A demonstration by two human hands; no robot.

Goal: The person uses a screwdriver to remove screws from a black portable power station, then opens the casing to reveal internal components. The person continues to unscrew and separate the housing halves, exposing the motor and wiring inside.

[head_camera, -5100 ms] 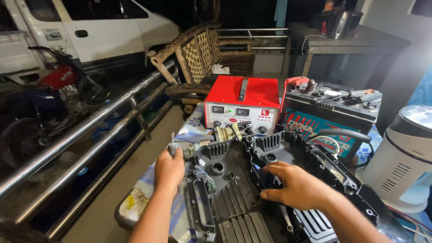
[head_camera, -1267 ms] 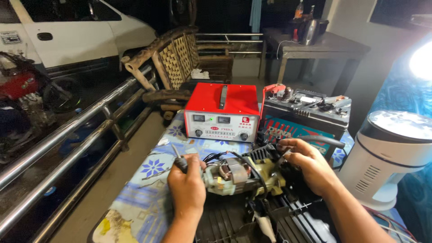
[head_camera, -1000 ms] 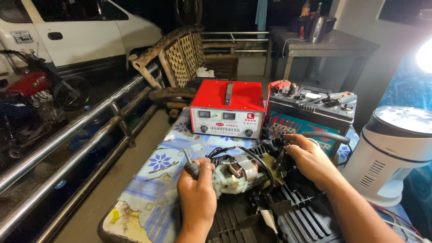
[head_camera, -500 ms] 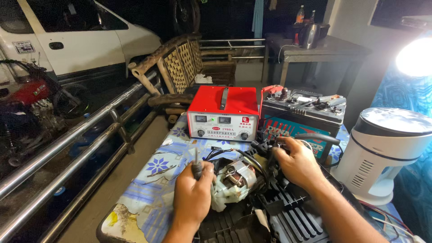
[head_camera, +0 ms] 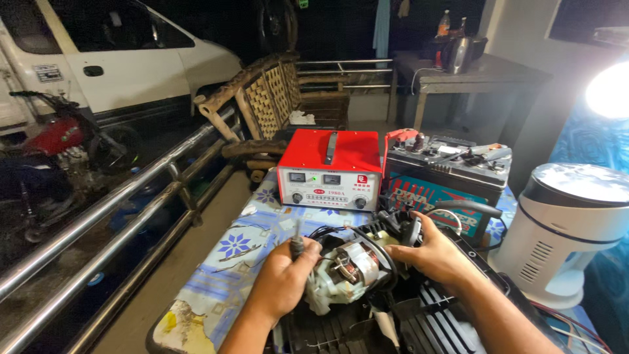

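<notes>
Both forearms bare, no sleeves, gloves or rings on either hand [head_camera: 282, 278]

We see a red box unit [head_camera: 329, 169] at the table's back, its front a white rectangular panel label [head_camera: 327, 191] with two small pale meter windows [head_camera: 313, 178] and red print. Just right of it, a battery [head_camera: 444, 177] carries a teal side label [head_camera: 426, 200] with large red and white lettering, partly hidden by a black handle. On the white car door at far left, a small white rectangular sticker [head_camera: 50, 72] with dark print. No packages, no lit screens that we can make out.
</notes>
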